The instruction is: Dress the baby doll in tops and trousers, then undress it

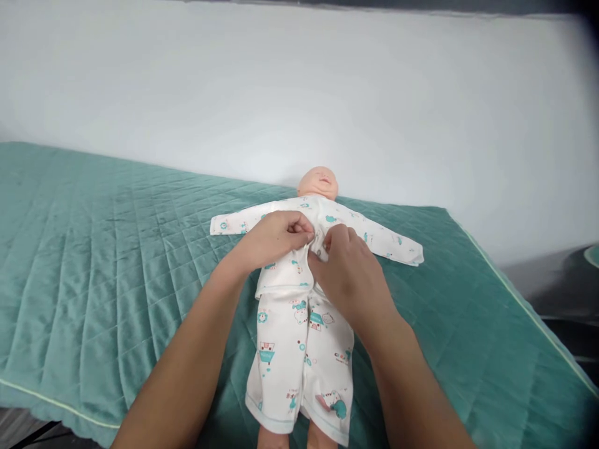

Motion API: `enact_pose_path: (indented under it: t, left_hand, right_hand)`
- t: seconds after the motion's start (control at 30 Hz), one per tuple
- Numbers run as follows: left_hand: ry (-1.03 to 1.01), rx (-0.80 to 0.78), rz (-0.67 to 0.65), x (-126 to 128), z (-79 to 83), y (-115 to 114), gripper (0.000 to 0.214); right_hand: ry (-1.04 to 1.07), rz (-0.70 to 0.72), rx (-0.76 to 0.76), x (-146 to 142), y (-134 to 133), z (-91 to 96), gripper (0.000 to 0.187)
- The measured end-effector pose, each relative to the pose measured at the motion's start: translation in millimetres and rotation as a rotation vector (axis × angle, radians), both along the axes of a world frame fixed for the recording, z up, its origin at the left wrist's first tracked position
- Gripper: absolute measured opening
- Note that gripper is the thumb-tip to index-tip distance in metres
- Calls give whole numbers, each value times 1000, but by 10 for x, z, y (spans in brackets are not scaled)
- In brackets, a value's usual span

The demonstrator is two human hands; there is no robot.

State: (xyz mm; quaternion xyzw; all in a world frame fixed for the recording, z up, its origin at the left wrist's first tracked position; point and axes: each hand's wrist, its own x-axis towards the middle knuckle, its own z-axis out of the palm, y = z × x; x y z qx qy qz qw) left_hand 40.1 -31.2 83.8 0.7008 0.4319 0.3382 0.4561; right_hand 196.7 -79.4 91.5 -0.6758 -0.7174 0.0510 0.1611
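Observation:
A baby doll (319, 182) lies on its back on a teal quilted mat (103, 249), head toward the wall, arms spread. It wears a white printed shirt (374, 240) and matching trousers (285, 362). My left hand (274, 240) is closed, pinching the shirt's front edge at the chest. My right hand (349, 271) is closed too, its fingers pinching the opposite front edge right beside the left hand. Both hands meet over the middle of the chest, and the fastening between them is hidden.
A white wall (327, 93) rises directly behind the mat. The mat's right edge (515, 299) drops to a dark floor, where a pale green object (592, 254) shows at the frame's border.

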Motion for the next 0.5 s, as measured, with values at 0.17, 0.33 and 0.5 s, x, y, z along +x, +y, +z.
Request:
enact_pose_path:
  t: [0.17, 0.33, 0.5]
  left_hand:
    - [-31, 0, -5, -31, -97, -107, 15]
    - [-54, 35, -76, -40, -171, -96, 10]
    - [-7, 71, -72, -44, -195, -70, 7]
  right_hand:
    - [-107, -9, -180, -26, -107, 138, 7]
    - [-201, 6, -205, -19, -127, 131, 6]
    - [-169, 12, -217, 3, -74, 81, 5]
